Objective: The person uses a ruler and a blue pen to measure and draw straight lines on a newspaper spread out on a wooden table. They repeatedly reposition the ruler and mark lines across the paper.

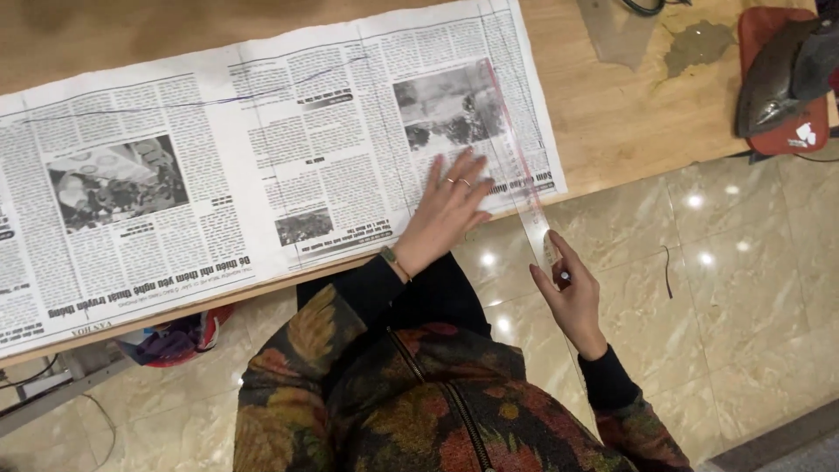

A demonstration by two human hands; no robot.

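Note:
A newspaper sheet [218, 183] lies spread flat on a wooden table [629, 114], with thin pen lines drawn across it. My left hand [447, 208] presses flat on the sheet's near right corner, fingers apart, rings on two fingers. A long clear plastic ruler [517, 166] with a reddish edge lies across the paper's right side and sticks out past the table edge. My right hand [568, 293] grips the ruler's near end over the floor, and a small dark object, possibly a pen, shows between its fingers.
A clothes iron [782, 74] rests on a red pad [800, 135] at the table's far right. Stained patches mark the wood near it. A colourful bundle [175, 336] sits under the table. Glossy tiled floor [725, 280] lies below.

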